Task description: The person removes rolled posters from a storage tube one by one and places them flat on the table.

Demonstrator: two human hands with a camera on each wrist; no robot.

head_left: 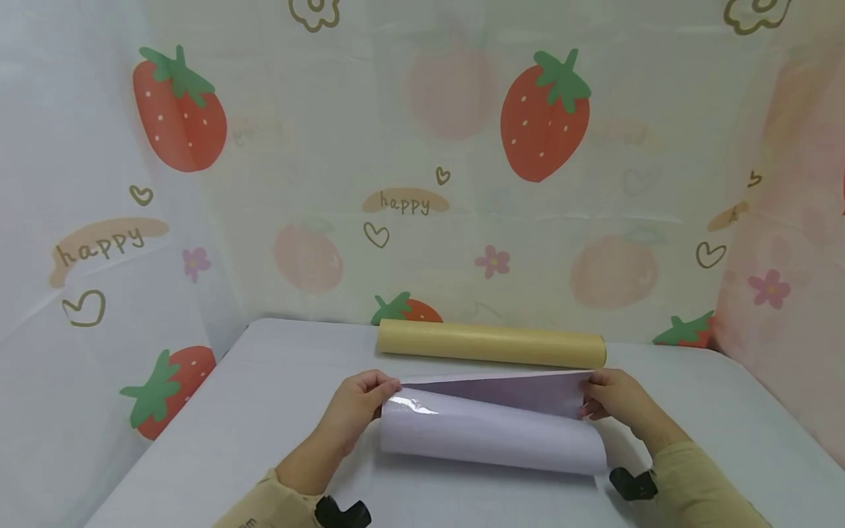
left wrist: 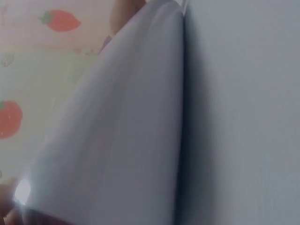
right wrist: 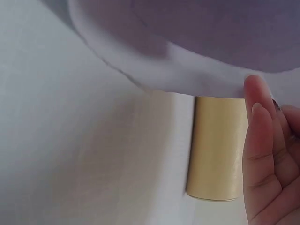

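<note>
A glossy pale-lavender sheet [head_left: 491, 440] curls over on itself between the two hands, low over the white table. Its rear edge is lifted, so the purplish inner side shows. At its upper left corner, the left hand [head_left: 359, 403] pinches the sheet between thumb and fingers. The right hand [head_left: 617, 400] grips the opposite end at the raised edge; in the right wrist view its fingertips [right wrist: 258, 122] lie against the rim of the curl. The left wrist view is mostly filled by the curved sheet [left wrist: 122, 122], with part of the left hand [left wrist: 7, 204] at the lower left.
Behind the sheet, a yellow-tan roll [head_left: 491, 343] lies crosswise on the white table [head_left: 284, 367]. Strawberry-printed cloth [head_left: 409, 132] hangs at the back and sides. Black devices [head_left: 343, 512] are worn at both wrists, near the beige sleeves.
</note>
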